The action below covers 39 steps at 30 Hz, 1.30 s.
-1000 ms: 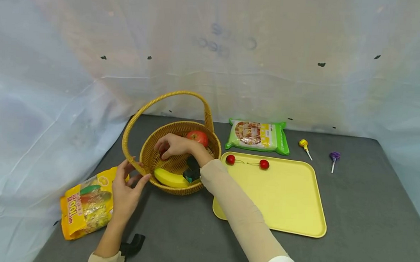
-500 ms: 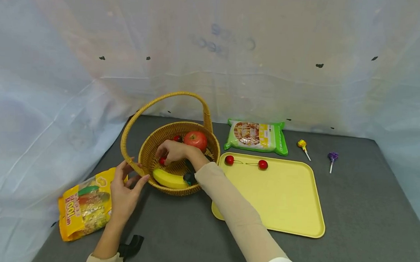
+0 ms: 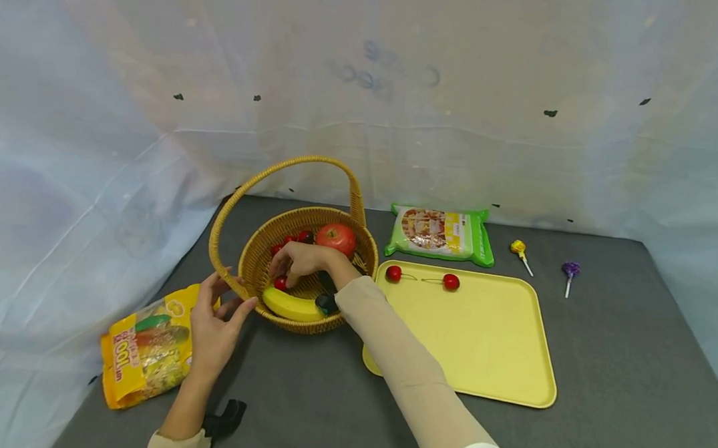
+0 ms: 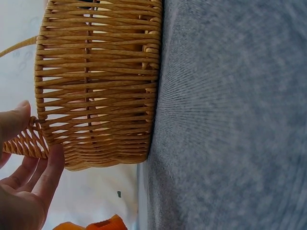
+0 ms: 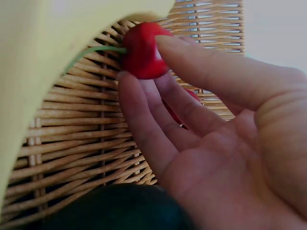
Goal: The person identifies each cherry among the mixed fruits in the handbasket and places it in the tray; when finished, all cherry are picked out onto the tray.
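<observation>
My left hand [image 3: 215, 324] pinches the lower end of the handle [image 3: 215, 248] of a woven basket [image 3: 306, 327]; the left wrist view has thumb and fingers on either side of it. Inside the basket, my right hand [image 3: 302, 260] holds a red cherry [image 5: 144, 50] with a green stem between thumb and fingertips. A banana [image 3: 292, 306] lies just in front of that hand. Behind it sit a red pomegranate-like fruit [image 3: 337, 238] and several other cherries [image 3: 305, 236], partly hidden by the hand. A dark green object [image 5: 120, 211] shows below the palm in the right wrist view.
Right of the basket lies a yellow tray [image 3: 480, 343] with two cherries [image 3: 451, 281] near its back edge. Behind it is a green snack packet [image 3: 441, 233]. Two lollipops [image 3: 570, 270] lie at the right. A yellow packet [image 3: 149, 348] lies beside my left hand.
My right hand has shifted slightly right and toward the front within the basket. The cherry at its fingertips and those behind it have come into sight. My left hand keeps its hold.
</observation>
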Tool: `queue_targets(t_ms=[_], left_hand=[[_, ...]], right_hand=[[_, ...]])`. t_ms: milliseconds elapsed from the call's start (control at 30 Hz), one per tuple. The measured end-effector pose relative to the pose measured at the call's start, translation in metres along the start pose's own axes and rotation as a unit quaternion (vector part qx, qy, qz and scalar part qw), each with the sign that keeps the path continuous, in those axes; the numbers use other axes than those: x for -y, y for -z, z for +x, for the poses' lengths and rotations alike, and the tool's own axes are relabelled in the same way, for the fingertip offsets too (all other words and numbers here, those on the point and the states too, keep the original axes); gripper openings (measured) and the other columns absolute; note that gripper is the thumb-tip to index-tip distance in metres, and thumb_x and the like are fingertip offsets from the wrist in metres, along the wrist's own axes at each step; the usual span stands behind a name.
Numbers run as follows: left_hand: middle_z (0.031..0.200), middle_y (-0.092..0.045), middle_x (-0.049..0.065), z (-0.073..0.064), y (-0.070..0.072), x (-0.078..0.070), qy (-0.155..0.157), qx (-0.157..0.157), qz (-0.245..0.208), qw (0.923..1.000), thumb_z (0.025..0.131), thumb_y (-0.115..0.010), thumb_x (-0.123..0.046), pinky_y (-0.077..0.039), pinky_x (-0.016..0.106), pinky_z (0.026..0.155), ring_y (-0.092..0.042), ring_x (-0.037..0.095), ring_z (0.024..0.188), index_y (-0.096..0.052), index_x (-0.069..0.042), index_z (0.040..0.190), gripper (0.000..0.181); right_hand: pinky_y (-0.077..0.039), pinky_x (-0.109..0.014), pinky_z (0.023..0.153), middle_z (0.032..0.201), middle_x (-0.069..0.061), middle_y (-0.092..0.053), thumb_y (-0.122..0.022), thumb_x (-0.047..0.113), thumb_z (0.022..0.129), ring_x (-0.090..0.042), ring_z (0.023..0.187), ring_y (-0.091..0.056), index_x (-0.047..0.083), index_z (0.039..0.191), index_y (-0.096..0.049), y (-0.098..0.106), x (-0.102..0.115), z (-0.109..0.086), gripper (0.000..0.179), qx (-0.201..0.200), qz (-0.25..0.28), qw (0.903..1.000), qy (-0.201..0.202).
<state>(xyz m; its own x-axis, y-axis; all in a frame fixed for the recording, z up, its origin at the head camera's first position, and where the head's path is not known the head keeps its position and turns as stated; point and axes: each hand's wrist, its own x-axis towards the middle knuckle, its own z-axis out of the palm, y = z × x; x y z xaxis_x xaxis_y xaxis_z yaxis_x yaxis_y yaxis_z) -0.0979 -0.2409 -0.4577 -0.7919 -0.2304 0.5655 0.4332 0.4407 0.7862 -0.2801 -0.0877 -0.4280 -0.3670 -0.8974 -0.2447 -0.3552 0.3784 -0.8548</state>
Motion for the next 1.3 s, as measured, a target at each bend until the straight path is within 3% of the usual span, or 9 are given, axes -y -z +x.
queue_targets(t_ms=[300, 500, 633, 767, 933, 1033, 1133, 1300], left_hand=[[0.116, -0.057, 0.026, 0.000, 0.001, -0.002, -0.002, 0.000, 0.003, 1.0000, 0.078, -0.072, 0.022, -0.054, 0.013, 0.082, -0.060, 0.017, 0.112, -0.048, 0.000, 0.143, 0.073], [0.116, -0.058, 0.024, 0.000, 0.001, -0.003, -0.001, 0.000, 0.004, 1.0000, 0.079, -0.073, 0.020, -0.055, 0.014, 0.082, -0.061, 0.019, 0.112, -0.048, -0.001, 0.142, 0.071], [0.116, -0.057, 0.025, 0.001, 0.002, -0.002, -0.001, -0.001, 0.004, 1.0000, 0.079, -0.072, 0.021, -0.055, 0.015, 0.082, -0.060, 0.022, 0.111, -0.048, -0.001, 0.142, 0.071], [0.116, -0.056, 0.028, 0.002, 0.001, -0.005, -0.004, -0.001, 0.008, 1.0000, 0.078, -0.070, 0.024, -0.056, 0.016, 0.082, -0.059, 0.025, 0.111, -0.047, 0.004, 0.141, 0.070], [0.114, -0.057, 0.027, 0.003, -0.002, -0.021, -0.010, 0.000, 0.008, 0.9999, 0.078, -0.069, 0.025, -0.057, 0.019, 0.082, -0.059, 0.028, 0.110, -0.047, 0.011, 0.138, 0.065], [0.113, -0.057, 0.029, 0.004, -0.004, -0.029, -0.009, 0.003, 0.003, 0.9999, 0.079, -0.069, 0.025, -0.057, 0.021, 0.082, -0.060, 0.028, 0.109, -0.046, 0.011, 0.138, 0.064], [0.113, -0.056, 0.029, 0.004, -0.004, -0.030, -0.007, 0.003, -0.001, 1.0000, 0.079, -0.069, 0.024, -0.057, 0.021, 0.082, -0.060, 0.029, 0.109, -0.046, 0.011, 0.138, 0.065], [0.114, -0.057, 0.028, 0.004, -0.004, -0.029, -0.006, 0.003, 0.001, 1.0000, 0.080, -0.069, 0.023, -0.056, 0.018, 0.083, -0.059, 0.030, 0.111, -0.046, 0.010, 0.138, 0.064]], right_hand=[[-0.054, -0.023, 0.085, 0.121, -0.012, -0.066, -0.070, -0.010, 0.086, -0.019, 0.104, -0.061, -0.002, 0.123, -0.067, -0.001, 0.002, -0.003, 0.038, 0.017, 0.008, 0.9998, 0.007], [-0.055, -0.024, 0.082, 0.112, -0.010, -0.069, -0.072, -0.006, 0.087, -0.017, 0.095, -0.061, -0.003, 0.120, -0.069, 0.003, 0.006, -0.005, 0.033, 0.012, 0.011, 0.9995, 0.026], [-0.057, -0.028, 0.085, 0.111, -0.009, -0.069, -0.071, -0.002, 0.090, -0.018, 0.097, -0.064, -0.005, 0.122, -0.067, 0.011, 0.012, -0.009, 0.033, -0.015, 0.062, 0.9959, 0.064], [-0.056, -0.035, 0.091, 0.116, -0.013, -0.068, -0.069, 0.002, 0.093, -0.022, 0.102, -0.065, -0.006, 0.126, -0.064, 0.025, 0.017, -0.025, 0.035, -0.034, 0.107, 0.9858, 0.125], [-0.054, -0.038, 0.094, 0.121, -0.017, -0.064, -0.069, 0.002, 0.093, -0.029, 0.108, -0.062, -0.004, 0.124, -0.063, 0.046, 0.016, -0.073, 0.033, -0.077, 0.137, 0.9714, 0.178], [-0.055, -0.041, 0.092, 0.124, -0.025, -0.060, -0.069, -0.002, 0.092, -0.037, 0.107, -0.061, -0.007, 0.124, -0.062, 0.058, 0.005, -0.115, 0.034, -0.105, 0.155, 0.9661, 0.178], [-0.056, -0.045, 0.090, 0.125, -0.029, -0.058, -0.070, 0.000, 0.092, -0.039, 0.105, -0.062, -0.008, 0.127, -0.060, 0.069, -0.014, -0.160, 0.038, -0.135, 0.158, 0.9681, 0.140], [-0.054, -0.049, 0.094, 0.125, -0.022, -0.060, -0.065, 0.007, 0.097, -0.039, 0.108, -0.062, -0.007, 0.133, -0.057, 0.077, -0.058, -0.232, 0.039, -0.181, 0.141, 0.9721, 0.047]])
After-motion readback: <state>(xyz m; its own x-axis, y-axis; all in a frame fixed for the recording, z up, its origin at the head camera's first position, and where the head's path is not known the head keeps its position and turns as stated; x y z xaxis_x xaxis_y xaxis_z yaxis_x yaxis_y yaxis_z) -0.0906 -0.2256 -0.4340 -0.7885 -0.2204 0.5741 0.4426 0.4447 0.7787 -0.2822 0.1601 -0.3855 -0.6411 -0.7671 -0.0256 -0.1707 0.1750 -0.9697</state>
